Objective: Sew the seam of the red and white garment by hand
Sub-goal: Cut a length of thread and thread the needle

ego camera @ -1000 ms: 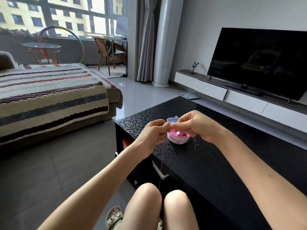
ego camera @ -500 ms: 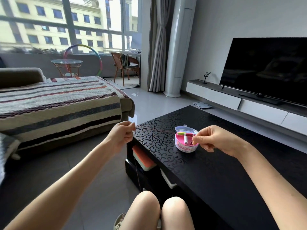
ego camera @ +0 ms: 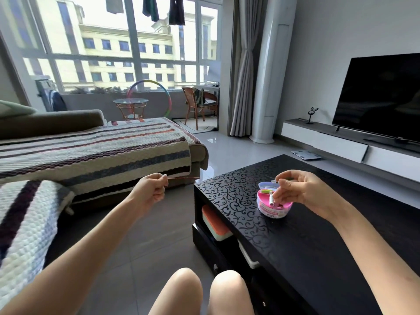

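The left hand (ego camera: pixel 150 189) sits left of centre in the frame, clenched, with thumb and forefinger pinching a thin reddish thread (ego camera: pixel 184 178). The thread's long axis runs almost level toward the right, then fades from sight against the near corner of the black coffee table (ego camera: pixel 306 246). Whether it reaches the other hand cannot be told. The right hand (ego camera: pixel 302 192) hovers at centre right over the open pink sewing kit (ego camera: pixel 272 211) on the table, its fingertips closed on a small white spool (ego camera: pixel 271 199) that stands tilted in the tray. The two hands are well apart, level with each other. The red and white garment is nowhere in view, so no seam lies near either hand. This looks like thread preparation, and stitching is not yet begun.
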Demonstrator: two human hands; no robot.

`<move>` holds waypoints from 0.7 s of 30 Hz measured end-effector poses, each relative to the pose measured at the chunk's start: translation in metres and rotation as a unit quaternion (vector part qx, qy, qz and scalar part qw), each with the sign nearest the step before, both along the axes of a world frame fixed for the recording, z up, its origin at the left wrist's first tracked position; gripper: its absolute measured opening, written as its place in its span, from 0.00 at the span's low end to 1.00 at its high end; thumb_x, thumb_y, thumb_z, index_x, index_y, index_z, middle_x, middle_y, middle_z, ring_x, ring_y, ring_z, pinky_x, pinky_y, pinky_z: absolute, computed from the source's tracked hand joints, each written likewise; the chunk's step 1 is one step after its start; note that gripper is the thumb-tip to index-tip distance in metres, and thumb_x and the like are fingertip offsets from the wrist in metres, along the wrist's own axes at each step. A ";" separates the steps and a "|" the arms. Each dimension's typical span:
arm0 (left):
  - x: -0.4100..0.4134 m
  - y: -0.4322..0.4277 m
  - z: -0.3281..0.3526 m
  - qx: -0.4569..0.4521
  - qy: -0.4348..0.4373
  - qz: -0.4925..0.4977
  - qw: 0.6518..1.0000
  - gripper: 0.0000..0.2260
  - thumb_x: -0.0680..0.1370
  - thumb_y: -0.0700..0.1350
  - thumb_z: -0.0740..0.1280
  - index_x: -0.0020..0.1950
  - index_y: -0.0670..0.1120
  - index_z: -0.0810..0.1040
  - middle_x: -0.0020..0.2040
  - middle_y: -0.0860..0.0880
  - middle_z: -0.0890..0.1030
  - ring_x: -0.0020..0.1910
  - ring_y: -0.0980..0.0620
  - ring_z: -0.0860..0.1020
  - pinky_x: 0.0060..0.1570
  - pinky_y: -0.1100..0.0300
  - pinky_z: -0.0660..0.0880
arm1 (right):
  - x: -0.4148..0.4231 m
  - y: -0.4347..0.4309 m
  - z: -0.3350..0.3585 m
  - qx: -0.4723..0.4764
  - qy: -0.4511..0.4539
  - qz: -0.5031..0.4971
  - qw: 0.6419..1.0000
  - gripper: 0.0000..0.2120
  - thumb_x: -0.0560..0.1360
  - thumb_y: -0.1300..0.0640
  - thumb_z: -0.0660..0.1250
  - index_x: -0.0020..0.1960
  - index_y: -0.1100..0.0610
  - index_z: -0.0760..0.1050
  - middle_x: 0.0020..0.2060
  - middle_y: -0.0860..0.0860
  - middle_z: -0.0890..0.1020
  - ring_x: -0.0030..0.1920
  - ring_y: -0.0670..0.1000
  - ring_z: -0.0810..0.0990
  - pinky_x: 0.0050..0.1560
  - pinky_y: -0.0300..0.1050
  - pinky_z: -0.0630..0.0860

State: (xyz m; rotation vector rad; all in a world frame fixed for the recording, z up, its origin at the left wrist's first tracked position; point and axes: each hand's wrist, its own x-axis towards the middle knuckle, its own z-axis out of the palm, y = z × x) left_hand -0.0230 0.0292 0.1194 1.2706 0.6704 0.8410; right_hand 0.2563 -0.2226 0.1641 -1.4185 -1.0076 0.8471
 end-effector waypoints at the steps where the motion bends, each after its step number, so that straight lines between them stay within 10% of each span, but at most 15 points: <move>1: -0.004 0.001 -0.002 -0.001 0.002 0.008 1.000 0.15 0.82 0.35 0.57 0.35 0.42 0.66 0.24 0.52 0.64 0.18 0.60 0.58 0.20 0.69 0.55 | 0.001 0.002 0.000 0.011 0.017 -0.008 1.000 0.11 0.71 0.61 0.67 0.49 0.67 0.74 0.38 0.65 0.83 0.36 0.58 0.83 0.35 0.46 0.81; 12: -0.028 0.010 -0.021 -0.016 0.021 0.035 0.999 0.15 0.82 0.35 0.58 0.35 0.43 0.66 0.29 0.50 0.64 0.19 0.60 0.59 0.20 0.68 0.55 | 0.002 0.020 -0.008 0.081 0.149 -0.056 0.984 0.29 0.47 0.51 0.85 0.43 0.62 0.80 0.40 0.59 0.85 0.38 0.53 0.85 0.35 0.42 0.81; 17: -0.013 0.006 -0.032 -0.025 0.041 0.009 0.999 0.15 0.81 0.35 0.58 0.35 0.42 0.66 0.28 0.50 0.63 0.19 0.60 0.59 0.20 0.69 0.55 | -0.017 0.041 -0.004 0.201 0.336 -0.046 0.919 0.10 0.70 0.58 0.64 0.38 0.63 0.80 0.46 0.62 0.84 0.46 0.58 0.85 0.40 0.50 0.82; 21: -0.001 0.002 -0.040 -0.033 0.061 0.013 0.998 0.14 0.81 0.36 0.59 0.36 0.43 0.66 0.31 0.49 0.62 0.19 0.60 0.59 0.20 0.68 0.55 | -0.039 0.060 0.005 0.251 0.424 -0.068 0.868 0.14 0.80 0.58 0.59 0.36 0.59 0.71 0.27 0.52 0.78 0.27 0.49 0.79 0.34 0.47 0.82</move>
